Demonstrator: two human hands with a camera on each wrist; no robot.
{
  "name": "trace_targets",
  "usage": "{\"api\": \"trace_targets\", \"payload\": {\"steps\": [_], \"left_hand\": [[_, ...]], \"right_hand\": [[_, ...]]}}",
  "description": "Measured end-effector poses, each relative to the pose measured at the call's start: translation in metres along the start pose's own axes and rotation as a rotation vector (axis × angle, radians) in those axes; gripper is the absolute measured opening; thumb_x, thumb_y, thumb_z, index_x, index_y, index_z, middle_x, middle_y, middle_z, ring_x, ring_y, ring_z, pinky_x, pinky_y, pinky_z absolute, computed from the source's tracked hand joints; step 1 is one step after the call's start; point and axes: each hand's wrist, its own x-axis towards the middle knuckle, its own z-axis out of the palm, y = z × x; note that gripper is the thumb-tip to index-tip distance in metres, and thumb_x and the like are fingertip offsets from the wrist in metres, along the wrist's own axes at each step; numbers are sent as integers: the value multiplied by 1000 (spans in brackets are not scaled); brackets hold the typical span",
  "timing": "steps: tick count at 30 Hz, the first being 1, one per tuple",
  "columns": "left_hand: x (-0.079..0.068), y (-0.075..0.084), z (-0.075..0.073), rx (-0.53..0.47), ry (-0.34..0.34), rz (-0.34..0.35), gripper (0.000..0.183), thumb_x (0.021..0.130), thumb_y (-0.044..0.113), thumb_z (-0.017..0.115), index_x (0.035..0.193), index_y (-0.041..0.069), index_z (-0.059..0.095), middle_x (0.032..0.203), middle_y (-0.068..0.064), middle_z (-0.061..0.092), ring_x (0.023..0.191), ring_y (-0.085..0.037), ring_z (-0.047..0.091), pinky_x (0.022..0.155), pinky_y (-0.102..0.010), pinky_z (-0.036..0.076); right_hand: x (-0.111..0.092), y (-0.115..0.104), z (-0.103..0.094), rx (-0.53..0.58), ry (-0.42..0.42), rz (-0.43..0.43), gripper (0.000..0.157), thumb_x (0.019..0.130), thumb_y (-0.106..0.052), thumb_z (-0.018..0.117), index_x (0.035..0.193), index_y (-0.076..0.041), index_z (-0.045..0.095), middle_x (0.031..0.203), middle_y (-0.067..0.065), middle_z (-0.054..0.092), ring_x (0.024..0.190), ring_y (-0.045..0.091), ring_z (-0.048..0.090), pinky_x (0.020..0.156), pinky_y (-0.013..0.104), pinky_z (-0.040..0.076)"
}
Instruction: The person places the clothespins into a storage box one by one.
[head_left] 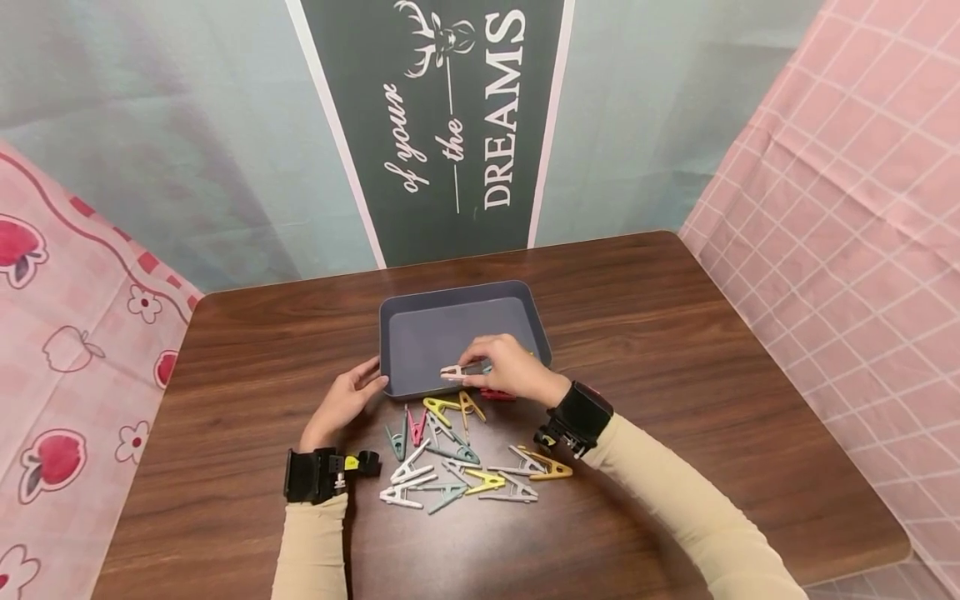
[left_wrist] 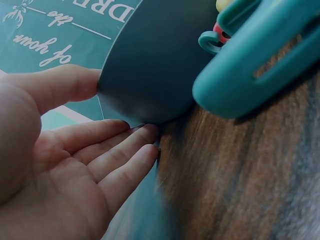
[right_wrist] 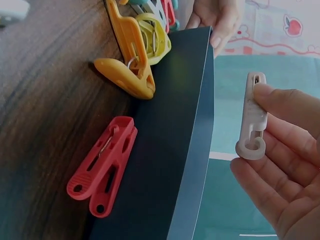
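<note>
My right hand point(head_left: 510, 367) pinches a whitish clothespin point(right_wrist: 254, 117) between thumb and fingers, above the near part of the grey tray point(head_left: 427, 333). Bits of teal and yellow show around this hand, largely hidden by it. At the tray's near left corner, my left hand point(head_left: 348, 400) touches the wall with thumb and fairly straight fingers. A red clothespin point(right_wrist: 107, 167) lies against the tray's near outer wall, beneath the right hand. Beside it are an orange clothespin point(right_wrist: 130, 55) and a yellow clothespin point(right_wrist: 155, 40).
Several white, grey, teal, yellow and pink clothespins lie scattered on the brown wooden table point(head_left: 637, 333) in front of the tray. A teal clothespin point(left_wrist: 250, 60) is close to the left wrist. Patterned pink cloths point(head_left: 847, 208) hang at both sides, and a lettered cloth point(head_left: 450, 125) hangs behind.
</note>
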Motion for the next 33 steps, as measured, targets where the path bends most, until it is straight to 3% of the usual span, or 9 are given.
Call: {"api": "trace_targets", "payload": {"steps": [10, 17, 24, 33], "left_hand": [[3, -2, 0, 5, 9, -5, 59, 100, 21, 52, 149, -3, 29, 151, -24, 39, 138, -34, 44, 113, -47, 37], [2, 1, 0, -4, 13, -23, 59, 100, 21, 52, 149, -3, 30, 151, -24, 38, 138, -33, 43, 114, -47, 37], [1, 0, -4, 6, 14, -26, 59, 100, 22, 52, 149, -2, 29, 151, -23, 38, 139, -33, 42, 114, -47, 36], [1, 1, -2, 7, 6, -16, 60, 100, 22, 52, 149, -4, 28, 151, -25, 37, 139, -35, 42, 114, -48, 36]], "right_hand": [[13, 9, -5, 58, 23, 69, 18, 78, -14, 79, 95, -10, 75, 90, 5, 73, 81, 19, 65, 70, 23, 50], [17, 17, -2, 84, 3, 120, 18, 79, -14, 79, 95, -8, 75, 91, 6, 73, 85, 20, 66, 80, 39, 57], [20, 23, 10, 63, -9, 154, 18, 79, -14, 79, 94, -8, 75, 92, 6, 74, 83, 17, 66, 74, 26, 53], [17, 31, 18, 21, -49, 180, 16, 79, -14, 79, 92, -7, 75, 92, 8, 74, 84, 18, 68, 76, 28, 56]]}}
